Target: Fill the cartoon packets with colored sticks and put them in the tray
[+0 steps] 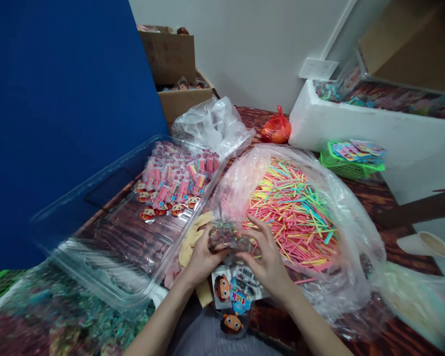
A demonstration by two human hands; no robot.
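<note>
In front of me, a bundle of shiny clear packets (228, 236) with glittery specks is between my hands; its exact make-up is blurred. My left hand (202, 254) grips its left side, thumb below and fingers behind. Curved round the right end, my right hand (267, 257) holds it between thumb and fingers. Just below lie printed cartoon sachets (239, 296) marked "STICK", close to my lap. Beyond my right hand, a big clear plastic bag (356, 247) lies spread open with many thin pink, yellow, green and blue sticks (292, 212).
At left, a clear plastic tub (133, 291) holds filled cartoon sachets (178, 180). Behind are cardboard boxes (174, 57), a crumpled plastic bag (215, 123) and a red bag (277, 127). To the right stand a foam box (356, 126), a green basket (350, 167) and a paper cup (411, 244).
</note>
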